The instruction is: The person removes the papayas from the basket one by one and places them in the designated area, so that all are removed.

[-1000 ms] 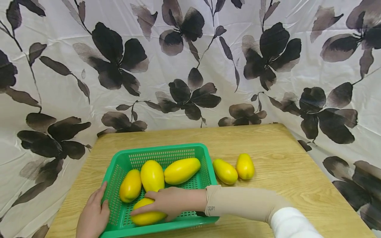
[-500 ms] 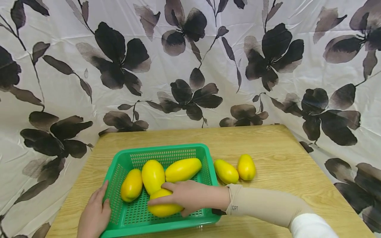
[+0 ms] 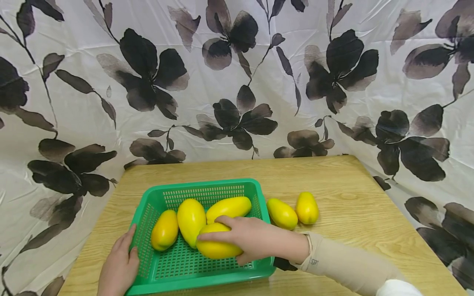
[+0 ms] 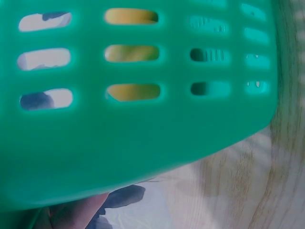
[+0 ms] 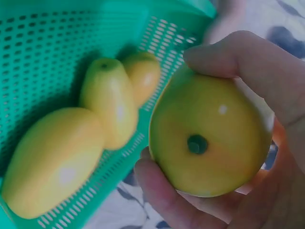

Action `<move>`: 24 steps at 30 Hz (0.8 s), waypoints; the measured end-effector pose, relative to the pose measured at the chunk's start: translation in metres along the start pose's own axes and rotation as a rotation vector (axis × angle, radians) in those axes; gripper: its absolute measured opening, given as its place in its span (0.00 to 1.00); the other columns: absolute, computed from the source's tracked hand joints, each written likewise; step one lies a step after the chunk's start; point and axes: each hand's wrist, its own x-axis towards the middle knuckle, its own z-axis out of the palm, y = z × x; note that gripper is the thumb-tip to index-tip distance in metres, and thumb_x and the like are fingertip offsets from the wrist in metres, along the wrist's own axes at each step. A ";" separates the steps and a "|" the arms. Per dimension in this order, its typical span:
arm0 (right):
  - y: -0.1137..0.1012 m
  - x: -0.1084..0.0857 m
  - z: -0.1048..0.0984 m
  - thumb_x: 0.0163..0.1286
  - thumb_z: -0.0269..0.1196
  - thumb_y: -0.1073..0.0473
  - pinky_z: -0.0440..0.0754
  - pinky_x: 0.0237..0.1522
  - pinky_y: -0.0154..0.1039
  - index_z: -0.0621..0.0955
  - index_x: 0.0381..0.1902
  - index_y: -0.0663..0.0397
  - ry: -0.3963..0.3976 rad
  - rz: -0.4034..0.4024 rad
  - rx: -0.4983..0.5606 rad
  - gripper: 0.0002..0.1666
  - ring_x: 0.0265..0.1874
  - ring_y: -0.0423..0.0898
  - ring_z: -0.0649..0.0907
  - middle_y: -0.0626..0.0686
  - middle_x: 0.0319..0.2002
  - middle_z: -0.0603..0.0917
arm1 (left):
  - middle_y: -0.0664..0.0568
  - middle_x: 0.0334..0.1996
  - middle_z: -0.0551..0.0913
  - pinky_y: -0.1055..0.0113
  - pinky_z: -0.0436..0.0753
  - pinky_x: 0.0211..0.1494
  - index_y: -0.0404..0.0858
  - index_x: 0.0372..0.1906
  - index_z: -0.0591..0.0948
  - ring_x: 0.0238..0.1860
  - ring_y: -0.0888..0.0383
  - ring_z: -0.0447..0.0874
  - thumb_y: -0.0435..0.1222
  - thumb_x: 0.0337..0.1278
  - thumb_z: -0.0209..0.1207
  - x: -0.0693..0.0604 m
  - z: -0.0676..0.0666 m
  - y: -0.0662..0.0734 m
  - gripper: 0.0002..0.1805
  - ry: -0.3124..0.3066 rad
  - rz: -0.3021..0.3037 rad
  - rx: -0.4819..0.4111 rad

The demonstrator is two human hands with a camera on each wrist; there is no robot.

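In the head view a green basket (image 3: pixel 200 283) holds several yellow fruits. My right hand (image 3: pixel 255 240) grips one yellow fruit (image 3: pixel 218 246) over the basket's near right part; in the right wrist view the thumb and fingers curl round this fruit (image 5: pixel 214 129), its dark stem end facing the camera. Behind it lie an upright fruit (image 3: pixel 191 220), a slanted one (image 3: pixel 231 206) and, at the left, an orange-yellow one (image 3: pixel 164 231). My left hand (image 3: pixel 119 263) holds the basket's left rim, thumb inside. The left wrist view shows mostly the basket wall (image 4: pixel 133 138).
Two more yellow fruits, one slanted (image 3: pixel 282 213) and one more upright (image 3: pixel 307 208), lie side by side on the wooden table (image 3: pixel 333 181), just right of the basket. A floral cloth (image 3: pixel 237 61) hangs behind the table and at both sides.
My right hand has moved the gripped fruit rightward and slightly away from me, from the basket's near left part. The left hand stays on the rim.
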 end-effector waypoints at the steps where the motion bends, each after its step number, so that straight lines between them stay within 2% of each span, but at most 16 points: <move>1: 0.000 -0.002 -0.002 0.45 0.72 0.57 0.70 0.25 0.24 0.52 0.69 0.24 0.005 0.006 0.001 0.60 0.33 0.41 0.76 0.54 0.61 0.64 | 0.26 0.58 0.60 0.35 0.64 0.52 0.31 0.69 0.51 0.56 0.28 0.62 0.28 0.60 0.43 0.000 0.000 0.000 0.32 0.002 0.000 -0.002; 3: 0.000 -0.006 -0.005 0.45 0.73 0.57 0.71 0.26 0.24 0.52 0.69 0.23 0.014 0.030 0.014 0.60 0.36 0.43 0.78 0.55 0.61 0.64 | 0.26 0.58 0.61 0.35 0.65 0.51 0.30 0.69 0.52 0.55 0.28 0.62 0.28 0.59 0.43 -0.001 0.001 0.000 0.31 0.016 0.003 -0.002; 8: 0.000 -0.020 -0.010 0.44 0.73 0.58 0.74 0.29 0.26 0.53 0.68 0.22 0.043 0.103 0.062 0.59 0.44 0.47 0.78 0.55 0.61 0.64 | 0.27 0.58 0.60 0.35 0.64 0.52 0.31 0.69 0.51 0.56 0.28 0.61 0.28 0.60 0.43 -0.001 0.001 0.001 0.32 0.005 -0.007 -0.008; 11: 0.002 -0.030 -0.009 0.44 0.71 0.60 0.74 0.30 0.27 0.55 0.68 0.24 0.076 0.135 0.105 0.58 0.43 0.46 0.78 0.56 0.61 0.64 | 0.26 0.58 0.61 0.35 0.64 0.52 0.30 0.69 0.52 0.56 0.28 0.62 0.28 0.59 0.43 0.000 0.002 0.001 0.32 0.007 -0.006 -0.004; 17: 0.007 -0.052 -0.010 0.45 0.69 0.62 0.73 0.27 0.28 0.56 0.68 0.25 0.138 0.232 0.221 0.57 0.36 0.45 0.78 0.55 0.62 0.64 | 0.26 0.58 0.60 0.35 0.64 0.52 0.30 0.69 0.52 0.56 0.28 0.61 0.28 0.59 0.43 0.000 0.002 0.001 0.31 0.009 -0.011 0.001; 20: 0.010 -0.063 -0.013 0.44 0.70 0.62 0.74 0.27 0.30 0.55 0.68 0.24 0.183 0.295 0.265 0.57 0.39 0.46 0.77 0.55 0.62 0.65 | 0.26 0.59 0.60 0.35 0.64 0.52 0.30 0.69 0.52 0.56 0.28 0.61 0.28 0.59 0.43 0.000 0.002 0.000 0.31 0.005 -0.016 0.002; 24: 0.015 -0.078 -0.016 0.44 0.71 0.62 0.77 0.34 0.35 0.56 0.68 0.24 0.265 0.364 0.283 0.57 0.44 0.48 0.77 0.55 0.63 0.64 | 0.26 0.59 0.59 0.35 0.63 0.52 0.31 0.70 0.51 0.56 0.28 0.61 0.29 0.60 0.42 0.000 0.002 0.000 0.32 -0.007 -0.026 0.001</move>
